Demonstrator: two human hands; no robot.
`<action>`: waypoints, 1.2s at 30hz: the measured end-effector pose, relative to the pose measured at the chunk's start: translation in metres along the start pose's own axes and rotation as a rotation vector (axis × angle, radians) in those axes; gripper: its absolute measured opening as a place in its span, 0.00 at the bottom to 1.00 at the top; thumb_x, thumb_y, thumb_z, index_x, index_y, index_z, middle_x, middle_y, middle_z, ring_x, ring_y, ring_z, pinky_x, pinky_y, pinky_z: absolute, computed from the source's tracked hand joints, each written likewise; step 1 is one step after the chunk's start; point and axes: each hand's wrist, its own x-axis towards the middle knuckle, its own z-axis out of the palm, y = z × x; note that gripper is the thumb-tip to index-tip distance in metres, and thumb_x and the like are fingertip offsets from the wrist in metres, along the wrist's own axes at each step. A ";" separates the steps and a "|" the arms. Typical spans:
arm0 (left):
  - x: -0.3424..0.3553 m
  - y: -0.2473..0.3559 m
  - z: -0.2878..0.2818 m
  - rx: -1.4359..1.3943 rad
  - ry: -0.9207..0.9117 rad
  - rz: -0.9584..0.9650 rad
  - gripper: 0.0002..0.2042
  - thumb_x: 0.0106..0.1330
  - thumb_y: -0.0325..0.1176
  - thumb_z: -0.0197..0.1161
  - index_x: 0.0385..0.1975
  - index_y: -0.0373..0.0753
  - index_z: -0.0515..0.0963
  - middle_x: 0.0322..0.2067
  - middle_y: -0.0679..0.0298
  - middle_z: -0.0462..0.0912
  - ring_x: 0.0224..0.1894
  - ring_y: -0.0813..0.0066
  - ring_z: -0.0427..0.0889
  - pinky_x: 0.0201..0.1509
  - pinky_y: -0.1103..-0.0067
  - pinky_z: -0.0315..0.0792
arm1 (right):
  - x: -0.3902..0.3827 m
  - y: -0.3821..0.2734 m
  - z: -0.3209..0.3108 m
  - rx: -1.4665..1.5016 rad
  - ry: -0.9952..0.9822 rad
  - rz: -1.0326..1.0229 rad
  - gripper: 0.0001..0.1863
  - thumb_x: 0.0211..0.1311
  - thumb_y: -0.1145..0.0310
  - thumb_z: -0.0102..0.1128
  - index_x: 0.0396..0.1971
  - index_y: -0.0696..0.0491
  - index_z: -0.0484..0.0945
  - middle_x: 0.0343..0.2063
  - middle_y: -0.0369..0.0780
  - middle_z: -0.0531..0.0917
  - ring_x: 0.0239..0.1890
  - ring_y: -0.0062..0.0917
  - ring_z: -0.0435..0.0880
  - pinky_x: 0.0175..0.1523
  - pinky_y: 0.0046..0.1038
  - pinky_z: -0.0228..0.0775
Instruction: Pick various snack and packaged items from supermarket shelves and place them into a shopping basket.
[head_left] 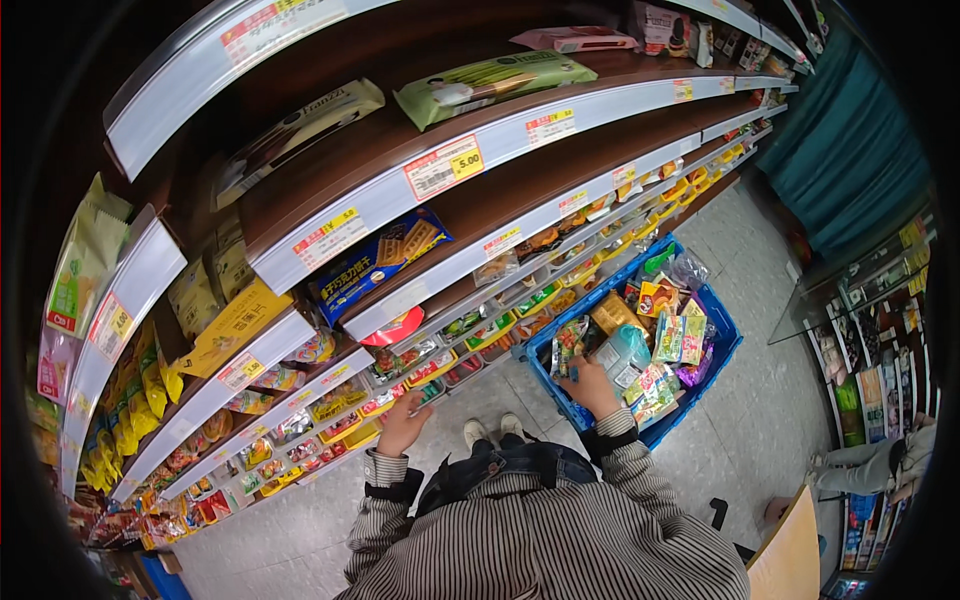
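Observation:
My left hand [402, 425] hangs beside the lower snack shelves, fingers loosely apart, with nothing clearly in it. My right hand [593, 392] reaches into a blue plastic crate [723, 340] on the floor, its fingers curled at a dark multicoloured packet [567, 342]; what they grip is partly hidden. The crate holds several packages, including a teal-and-clear pack [625, 350], a gold pack [615, 313], a green-and-white bag [680, 338] and a purple bag [700, 365]. Above it, a blue biscuit pack [380, 265] lies on a shelf.
Shelving [520, 150] with green packs and small snack trays runs across the front and left. A teal curtain [830, 150] hangs at the upper right. At right are another rack [870, 380], another person's legs [860, 465] and a cardboard sheet [785, 550]. My shoes [478, 432] stand on grey tiles.

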 end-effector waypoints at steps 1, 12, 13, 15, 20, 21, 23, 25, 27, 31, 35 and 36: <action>0.001 -0.002 -0.004 0.101 0.072 -0.041 0.18 0.58 0.36 0.63 0.44 0.32 0.73 0.39 0.51 0.77 0.44 0.62 0.76 0.49 0.74 0.70 | -0.002 -0.001 -0.001 0.000 -0.006 -0.004 0.20 0.47 0.61 0.64 0.38 0.57 0.76 0.36 0.51 0.77 0.41 0.46 0.77 0.46 0.40 0.69; 0.071 -0.005 -0.033 0.678 0.337 -0.103 0.25 0.52 0.35 0.61 0.50 0.31 0.67 0.44 0.43 0.73 0.48 0.46 0.72 0.53 0.61 0.67 | -0.019 -0.003 -0.012 0.273 -0.227 -0.062 0.18 0.50 0.67 0.62 0.40 0.60 0.75 0.24 0.50 0.80 0.30 0.42 0.80 0.35 0.37 0.71; 0.082 -0.009 -0.030 0.676 0.322 -0.090 0.25 0.52 0.35 0.61 0.50 0.31 0.67 0.44 0.43 0.73 0.48 0.46 0.72 0.53 0.61 0.67 | -0.023 -0.001 -0.015 0.288 -0.219 -0.050 0.18 0.50 0.67 0.61 0.40 0.60 0.75 0.24 0.49 0.80 0.29 0.41 0.80 0.35 0.36 0.71; 0.105 -0.037 -0.032 0.732 0.350 -0.125 0.33 0.51 0.40 0.63 0.57 0.37 0.61 0.43 0.48 0.76 0.45 0.50 0.76 0.49 0.62 0.71 | -0.026 -0.005 -0.020 0.285 -0.215 -0.045 0.18 0.50 0.67 0.61 0.40 0.60 0.75 0.23 0.49 0.80 0.28 0.41 0.80 0.34 0.35 0.71; 0.136 -0.113 -0.031 0.900 0.653 0.075 0.39 0.49 0.49 0.67 0.59 0.37 0.58 0.47 0.49 0.76 0.49 0.54 0.76 0.55 0.67 0.69 | -0.028 -0.013 -0.019 0.274 -0.247 -0.044 0.18 0.51 0.67 0.60 0.41 0.60 0.75 0.22 0.48 0.80 0.27 0.40 0.80 0.33 0.35 0.71; 0.142 -0.111 -0.024 1.006 0.766 0.119 0.42 0.48 0.52 0.68 0.60 0.37 0.58 0.47 0.51 0.76 0.51 0.55 0.75 0.56 0.69 0.68 | -0.031 -0.009 -0.021 0.272 -0.232 -0.021 0.17 0.51 0.67 0.60 0.41 0.60 0.75 0.22 0.48 0.80 0.27 0.40 0.81 0.33 0.35 0.71; 0.150 -0.111 -0.020 0.919 0.684 0.071 0.43 0.47 0.52 0.69 0.60 0.38 0.58 0.49 0.50 0.75 0.53 0.55 0.73 0.58 0.68 0.66 | -0.035 -0.004 -0.022 0.270 -0.215 0.001 0.17 0.51 0.67 0.60 0.40 0.60 0.75 0.22 0.48 0.80 0.27 0.40 0.81 0.33 0.35 0.71; 0.155 -0.118 -0.025 0.840 0.612 0.014 0.44 0.46 0.53 0.70 0.61 0.38 0.57 0.52 0.50 0.73 0.55 0.54 0.71 0.60 0.68 0.64 | -0.036 -0.002 -0.020 0.269 -0.205 -0.001 0.17 0.51 0.67 0.60 0.39 0.60 0.75 0.22 0.48 0.80 0.27 0.40 0.81 0.33 0.35 0.71; 0.154 -0.138 -0.047 0.396 0.368 -0.072 0.45 0.44 0.54 0.71 0.60 0.37 0.58 0.57 0.49 0.66 0.59 0.53 0.65 0.63 0.65 0.60 | -0.032 -0.013 -0.018 0.277 -0.225 -0.037 0.17 0.51 0.68 0.60 0.39 0.60 0.75 0.22 0.48 0.80 0.27 0.40 0.81 0.33 0.35 0.71; 0.150 -0.111 -0.040 0.434 0.219 -0.049 0.46 0.48 0.52 0.68 0.63 0.39 0.49 0.59 0.43 0.60 0.62 0.43 0.58 0.66 0.60 0.52 | -0.037 -0.004 -0.020 0.271 -0.216 0.003 0.16 0.51 0.68 0.60 0.39 0.60 0.74 0.22 0.48 0.80 0.27 0.40 0.81 0.33 0.35 0.71; 0.142 -0.107 -0.039 0.609 0.430 -0.022 0.36 0.50 0.43 0.64 0.59 0.39 0.57 0.49 0.43 0.70 0.54 0.43 0.68 0.58 0.55 0.60 | -0.039 -0.007 -0.025 0.279 -0.214 0.023 0.16 0.51 0.68 0.60 0.39 0.60 0.74 0.22 0.48 0.80 0.27 0.40 0.81 0.33 0.35 0.71; 0.132 -0.142 -0.068 0.620 0.530 -0.045 0.32 0.53 0.41 0.62 0.57 0.39 0.58 0.49 0.45 0.70 0.50 0.47 0.72 0.53 0.56 0.65 | -0.032 -0.022 -0.020 0.300 -0.237 -0.035 0.16 0.51 0.68 0.60 0.39 0.60 0.74 0.22 0.48 0.80 0.27 0.40 0.81 0.33 0.35 0.71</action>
